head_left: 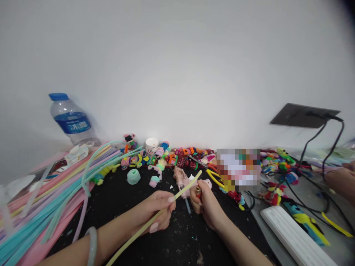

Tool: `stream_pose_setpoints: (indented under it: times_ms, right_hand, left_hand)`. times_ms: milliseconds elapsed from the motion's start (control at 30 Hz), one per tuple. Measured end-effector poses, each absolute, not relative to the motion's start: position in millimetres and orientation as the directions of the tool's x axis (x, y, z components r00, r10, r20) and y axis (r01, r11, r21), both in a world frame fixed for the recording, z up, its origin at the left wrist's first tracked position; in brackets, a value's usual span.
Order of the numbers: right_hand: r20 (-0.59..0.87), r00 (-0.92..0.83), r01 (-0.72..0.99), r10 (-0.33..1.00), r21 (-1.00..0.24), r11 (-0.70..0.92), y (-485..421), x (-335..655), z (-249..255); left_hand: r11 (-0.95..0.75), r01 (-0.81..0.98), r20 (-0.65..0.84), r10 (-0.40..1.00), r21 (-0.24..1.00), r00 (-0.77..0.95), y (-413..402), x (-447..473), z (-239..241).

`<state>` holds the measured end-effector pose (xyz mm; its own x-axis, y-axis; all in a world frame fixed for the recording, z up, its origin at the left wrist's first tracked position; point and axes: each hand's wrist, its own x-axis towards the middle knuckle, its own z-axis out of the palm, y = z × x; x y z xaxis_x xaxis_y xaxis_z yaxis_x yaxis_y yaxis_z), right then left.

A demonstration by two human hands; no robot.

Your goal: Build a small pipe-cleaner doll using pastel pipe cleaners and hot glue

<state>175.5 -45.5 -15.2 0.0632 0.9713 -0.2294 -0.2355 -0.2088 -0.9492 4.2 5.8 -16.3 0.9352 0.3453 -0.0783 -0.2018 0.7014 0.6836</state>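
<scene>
The pale yellow chenille stem point(130, 242) slants up from beside the left forearm, its lower end cut off by the frame edge, to a tip just above the right hand point(208, 207). The left hand point(158, 211) pinches it partway along, fingers closed. The right hand is clenched on a small red-tipped tool point(198, 191), mostly hidden in the fist and hard to identify, just beside a pink glue gun point(181, 179). A bundle of coloured stems point(50, 195) lies to the left, below a water bottle point(70, 120).

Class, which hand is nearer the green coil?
Left. The left hand, holding a yellow stem, sits right of the green coil; the right hand, gripping a red-tipped tool, is farther right.
</scene>
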Motion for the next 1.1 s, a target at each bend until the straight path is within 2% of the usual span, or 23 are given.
stream_pose_setpoints:
  times_ms: [667, 1100]
  right_hand:
    - [-0.223, 0.105, -0.163, 0.969, -0.965, -0.204, -45.7, 177.6, -22.2]
    - [-0.237, 0.020, -0.273, 0.971, -0.936, -0.223, -46.5, 177.2, -14.7]
  left_hand:
    - [0.697, -0.189, -0.095, 0.347, 0.692, 0.933, 5.7, 3.5, -14.4]
    - [0.698, -0.209, -0.096, 0.371, 0.685, 0.924, 4.6, 4.9, -16.9]
